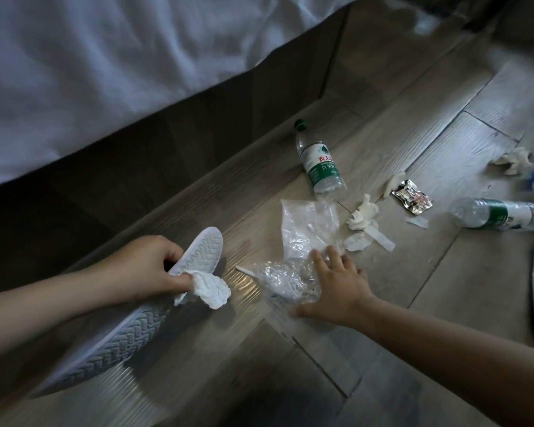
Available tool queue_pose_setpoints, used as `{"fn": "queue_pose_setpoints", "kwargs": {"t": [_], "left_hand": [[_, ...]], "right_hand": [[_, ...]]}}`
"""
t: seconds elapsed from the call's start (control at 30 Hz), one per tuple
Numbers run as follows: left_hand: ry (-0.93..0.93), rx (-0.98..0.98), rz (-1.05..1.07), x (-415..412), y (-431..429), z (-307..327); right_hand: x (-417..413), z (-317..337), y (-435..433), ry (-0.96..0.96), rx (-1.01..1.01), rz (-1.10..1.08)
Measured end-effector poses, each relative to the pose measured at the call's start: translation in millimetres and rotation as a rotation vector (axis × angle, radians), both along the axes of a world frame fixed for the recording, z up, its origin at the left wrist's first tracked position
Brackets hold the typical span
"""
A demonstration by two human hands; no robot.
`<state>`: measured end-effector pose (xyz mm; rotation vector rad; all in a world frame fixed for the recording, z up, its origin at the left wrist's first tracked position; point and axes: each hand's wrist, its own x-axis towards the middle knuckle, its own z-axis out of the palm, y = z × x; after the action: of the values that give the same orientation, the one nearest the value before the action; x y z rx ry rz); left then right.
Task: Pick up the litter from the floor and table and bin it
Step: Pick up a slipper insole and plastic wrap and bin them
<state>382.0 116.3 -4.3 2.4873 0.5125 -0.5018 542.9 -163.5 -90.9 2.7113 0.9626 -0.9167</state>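
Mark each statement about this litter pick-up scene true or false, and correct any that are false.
1. The left hand holds a crumpled tissue. True.
2. The right hand grips a bottle. False: its spread fingers lie on crumpled clear plastic.
3. The green-capped bottle stands upright. False: it lies on its side on the floor.
4. A foil wrapper lies on the floor, apart from both hands. True.
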Motion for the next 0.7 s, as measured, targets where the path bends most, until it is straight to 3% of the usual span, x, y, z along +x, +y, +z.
{"fn": "queue_pose_setpoints", "kwargs": {"t": [0.1, 0.27, 0.4, 0.7], "left_hand": [[-0.004, -0.024, -0.011, 8.4, -3.8, 0.9], [-0.004, -0.015, -0.023, 20.2, -10.0, 2.7], [0.008, -0.030, -0.022, 23.3, -11.8, 3.9], [0.010, -0.042, 0.016, 17.9, -4.7, 0.5]], "right_hand": [[8.5, 16.0, -7.7, 0.091, 0.041, -0.080], [61.6, 29.3, -16.2, -0.053, 0.439, -0.348], [100.1, 17.7, -21.3, 0.087, 0.281, -0.504], [43.0, 4.9, 7.7, 0.224, 0.255, -0.209]]}}
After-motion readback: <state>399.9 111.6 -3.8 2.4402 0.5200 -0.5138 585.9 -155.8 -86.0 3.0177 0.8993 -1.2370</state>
